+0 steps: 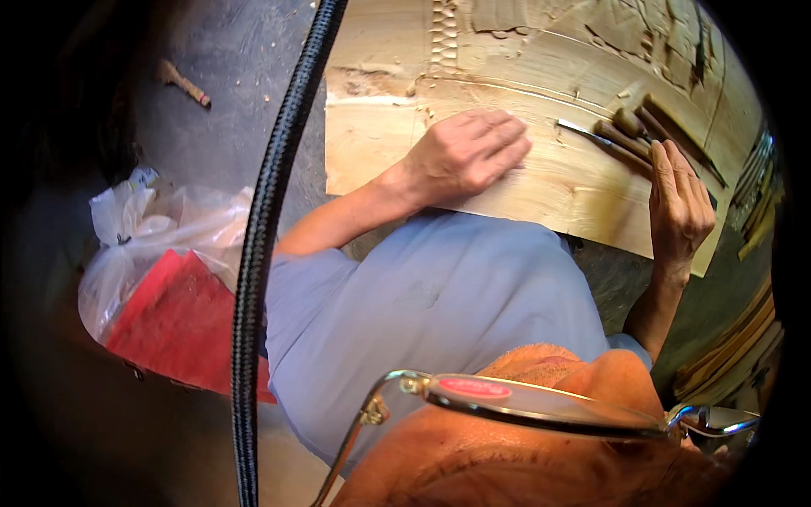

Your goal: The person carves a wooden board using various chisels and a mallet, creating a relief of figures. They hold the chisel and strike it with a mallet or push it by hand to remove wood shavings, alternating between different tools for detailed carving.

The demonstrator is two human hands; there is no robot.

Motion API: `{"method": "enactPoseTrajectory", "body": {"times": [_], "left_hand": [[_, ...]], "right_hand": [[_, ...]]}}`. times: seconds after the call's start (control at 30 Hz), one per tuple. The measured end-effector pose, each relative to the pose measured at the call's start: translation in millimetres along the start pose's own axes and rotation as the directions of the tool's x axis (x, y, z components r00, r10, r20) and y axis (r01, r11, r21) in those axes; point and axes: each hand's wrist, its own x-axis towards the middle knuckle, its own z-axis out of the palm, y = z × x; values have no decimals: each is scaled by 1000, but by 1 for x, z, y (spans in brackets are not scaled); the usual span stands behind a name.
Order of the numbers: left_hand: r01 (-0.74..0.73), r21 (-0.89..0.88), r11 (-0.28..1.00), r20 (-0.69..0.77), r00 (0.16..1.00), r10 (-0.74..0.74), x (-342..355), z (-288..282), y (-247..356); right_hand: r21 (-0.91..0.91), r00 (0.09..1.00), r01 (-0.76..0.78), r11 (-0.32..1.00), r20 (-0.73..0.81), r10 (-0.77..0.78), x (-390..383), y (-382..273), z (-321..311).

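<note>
A pale wooden panel [376, 139] with carved relief lies in front of me. My left hand [473, 156] rests on its bare near part, fingers together and lightly bent, with nothing seen in them. At the panel's right side my right hand [681, 203] has its fingers stretched out and close together. Its fingertips are at the handle end of a chisel [583, 130] with a bright blade; whether they touch it cannot be made out. Just beyond, a carving tool with a dark wooden handle [663, 118] and another with a rounded brown handle [628, 121] lie close together.
A black braided cable [274, 169] crosses the view on the left. Behind it are a clear plastic bag [127, 228] and a red item [173, 317]. A wooden stick [182, 83] lies on the grey floor. More tools [756, 169] and wooden strips [735, 346] are at the right.
</note>
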Motion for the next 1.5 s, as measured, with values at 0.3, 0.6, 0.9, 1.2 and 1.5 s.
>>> {"method": "enactPoseTrajectory", "body": {"times": [0.3, 0.6, 0.9, 1.2, 1.5], "left_hand": [[-46, 123, 991, 90, 995, 35, 1, 2, -4], [-120, 60, 991, -78, 989, 124, 6, 11, -11], [-211, -158, 965, -371, 918, 140, 41, 9, 19], [-79, -220, 972, -465, 885, -33, 93, 71, 20], [-135, -190, 972, -136, 985, 110, 83, 72, -12]], "right_hand": [[-146, 969, 145, 979, 221, -110, 16, -3, 11], [-101, 965, 95, 990, 255, -67, 23, 16, 22], [261, 977, -140, 955, -119, 176, 27, -10, -70], [936, 778, -81, -343, 275, 565, 14, -43, 32], [870, 830, -419, -258, 483, 279, -3, -26, 47]]}}
